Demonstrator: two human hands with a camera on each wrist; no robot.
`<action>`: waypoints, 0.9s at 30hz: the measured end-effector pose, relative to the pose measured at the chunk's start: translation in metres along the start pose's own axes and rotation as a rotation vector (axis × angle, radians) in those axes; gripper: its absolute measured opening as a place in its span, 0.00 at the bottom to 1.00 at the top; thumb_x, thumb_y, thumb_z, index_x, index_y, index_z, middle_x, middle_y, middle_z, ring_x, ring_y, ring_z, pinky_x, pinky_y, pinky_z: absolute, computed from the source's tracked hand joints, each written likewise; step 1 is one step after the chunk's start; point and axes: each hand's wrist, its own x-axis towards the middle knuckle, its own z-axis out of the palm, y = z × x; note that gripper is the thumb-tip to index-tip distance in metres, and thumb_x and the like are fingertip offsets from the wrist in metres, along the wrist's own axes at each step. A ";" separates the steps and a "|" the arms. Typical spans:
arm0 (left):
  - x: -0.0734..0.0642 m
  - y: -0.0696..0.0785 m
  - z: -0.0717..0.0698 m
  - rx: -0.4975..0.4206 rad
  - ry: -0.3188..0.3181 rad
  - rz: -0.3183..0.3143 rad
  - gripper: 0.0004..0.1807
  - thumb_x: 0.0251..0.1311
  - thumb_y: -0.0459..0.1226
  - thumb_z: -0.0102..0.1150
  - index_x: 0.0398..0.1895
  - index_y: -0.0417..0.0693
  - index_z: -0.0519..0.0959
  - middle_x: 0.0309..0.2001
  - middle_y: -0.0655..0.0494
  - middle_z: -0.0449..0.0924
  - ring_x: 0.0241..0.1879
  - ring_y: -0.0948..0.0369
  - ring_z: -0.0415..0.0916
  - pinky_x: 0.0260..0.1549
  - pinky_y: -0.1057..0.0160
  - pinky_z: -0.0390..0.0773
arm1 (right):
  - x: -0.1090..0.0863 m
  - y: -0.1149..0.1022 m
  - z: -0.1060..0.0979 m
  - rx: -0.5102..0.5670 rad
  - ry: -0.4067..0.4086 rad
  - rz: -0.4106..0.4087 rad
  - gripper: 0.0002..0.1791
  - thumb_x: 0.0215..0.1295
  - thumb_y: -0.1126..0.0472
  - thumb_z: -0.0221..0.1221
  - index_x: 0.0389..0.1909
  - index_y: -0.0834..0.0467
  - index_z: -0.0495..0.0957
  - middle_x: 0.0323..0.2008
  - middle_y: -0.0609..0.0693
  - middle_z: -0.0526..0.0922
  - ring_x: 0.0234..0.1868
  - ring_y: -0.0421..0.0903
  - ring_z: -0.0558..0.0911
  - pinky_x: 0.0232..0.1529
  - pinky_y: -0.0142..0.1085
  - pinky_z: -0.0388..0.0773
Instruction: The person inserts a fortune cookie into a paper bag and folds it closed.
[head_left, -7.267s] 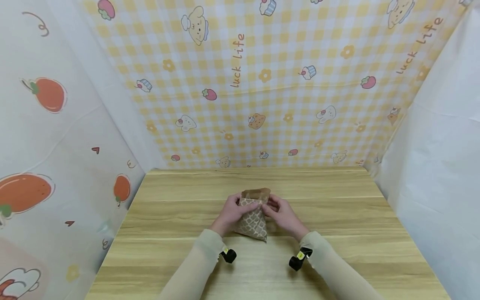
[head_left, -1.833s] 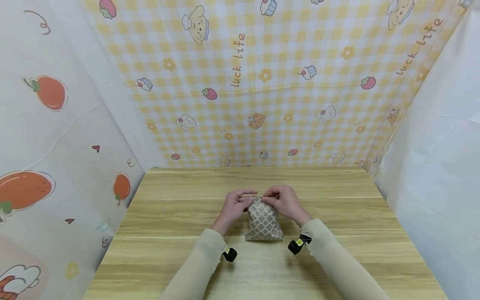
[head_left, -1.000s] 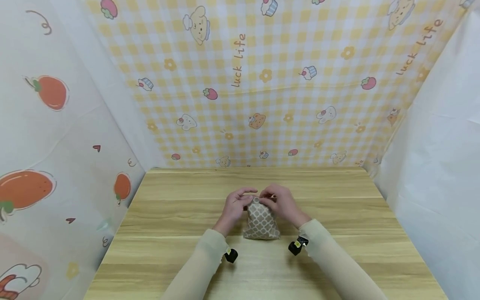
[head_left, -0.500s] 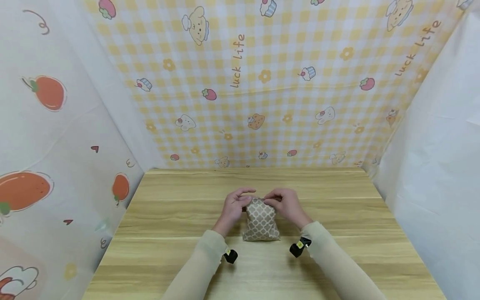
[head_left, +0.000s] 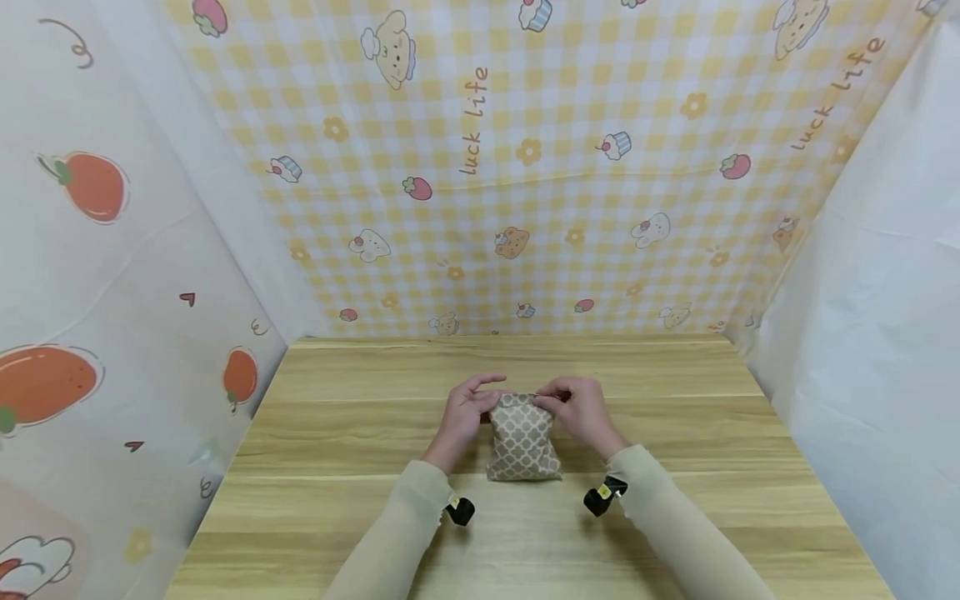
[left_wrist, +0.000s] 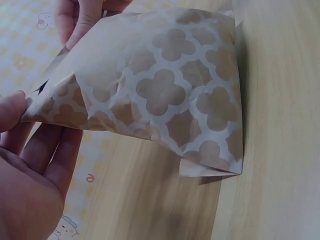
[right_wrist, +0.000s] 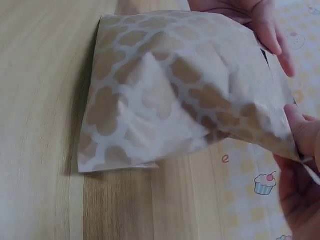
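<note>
A brown paper bag (head_left: 523, 442) with a white quatrefoil lattice print stands on the wooden table in front of the person, its bottom edge down and its middle bulging. My left hand (head_left: 463, 412) pinches the bag's top left corner between thumb and fingers, the index finger stretched out past the edge. At the top right corner my right hand (head_left: 585, 410) pinches the paper with thumb and fingertips. Both wrist views show the top drawn nearly flat, with a narrow dark slit along it. The bag's contents are hidden.
The wood-grain table (head_left: 337, 500) meets a yellow checked cloth (head_left: 570, 192) at the back. White sheets hang on the left and right sides, the left sheet (head_left: 150, 275) printed with fruit. A small black camera (head_left: 461, 510) sits on the left wrist.
Earlier the bag leaned with its plain brown inside showing at the mouth; now it stands upright with that top narrowed. Lately my right hand has slid slightly right along the top edge.
</note>
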 end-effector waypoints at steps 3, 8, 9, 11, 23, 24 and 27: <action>0.000 0.000 -0.002 0.003 0.004 0.008 0.19 0.76 0.27 0.50 0.66 0.42 0.78 0.56 0.36 0.85 0.47 0.51 0.89 0.48 0.57 0.87 | -0.001 0.001 -0.005 0.025 -0.027 0.103 0.04 0.66 0.59 0.72 0.36 0.56 0.91 0.31 0.45 0.90 0.29 0.41 0.85 0.28 0.32 0.81; -0.001 -0.002 -0.008 0.002 -0.001 0.006 0.20 0.76 0.28 0.50 0.67 0.42 0.77 0.57 0.35 0.85 0.46 0.54 0.89 0.47 0.58 0.87 | -0.002 0.002 -0.014 0.121 -0.095 0.212 0.03 0.68 0.59 0.71 0.38 0.55 0.90 0.33 0.47 0.90 0.36 0.59 0.87 0.33 0.35 0.82; -0.001 -0.002 -0.009 -0.001 -0.006 0.005 0.20 0.76 0.28 0.50 0.68 0.41 0.76 0.57 0.34 0.84 0.46 0.54 0.89 0.47 0.58 0.87 | -0.002 0.002 -0.015 0.143 -0.114 0.225 0.03 0.68 0.59 0.71 0.38 0.55 0.90 0.34 0.47 0.90 0.37 0.62 0.86 0.33 0.36 0.82; -0.001 -0.001 -0.011 -0.017 -0.017 -0.003 0.21 0.76 0.29 0.50 0.70 0.40 0.74 0.58 0.32 0.82 0.45 0.55 0.89 0.47 0.57 0.87 | -0.001 0.003 -0.018 0.186 -0.146 0.245 0.03 0.67 0.59 0.71 0.38 0.54 0.91 0.34 0.48 0.90 0.38 0.65 0.85 0.34 0.38 0.82; 0.001 0.006 -0.013 -0.012 -0.046 -0.049 0.21 0.75 0.28 0.53 0.69 0.41 0.75 0.57 0.38 0.85 0.45 0.55 0.89 0.47 0.56 0.87 | 0.005 0.009 -0.021 0.304 -0.201 0.268 0.04 0.66 0.65 0.71 0.37 0.62 0.90 0.35 0.54 0.89 0.34 0.53 0.83 0.40 0.43 0.84; 0.002 0.006 -0.013 0.006 -0.045 -0.047 0.21 0.75 0.28 0.54 0.68 0.41 0.75 0.56 0.39 0.86 0.45 0.54 0.89 0.47 0.57 0.88 | 0.006 0.010 -0.020 0.297 -0.199 0.269 0.04 0.66 0.65 0.71 0.37 0.62 0.90 0.35 0.54 0.89 0.33 0.52 0.83 0.39 0.42 0.84; 0.005 0.007 -0.014 0.084 -0.035 -0.038 0.19 0.74 0.28 0.57 0.66 0.41 0.77 0.52 0.41 0.88 0.44 0.54 0.89 0.43 0.60 0.88 | 0.009 0.012 -0.018 0.255 -0.185 0.268 0.04 0.65 0.64 0.71 0.37 0.61 0.90 0.33 0.52 0.89 0.32 0.49 0.82 0.35 0.37 0.82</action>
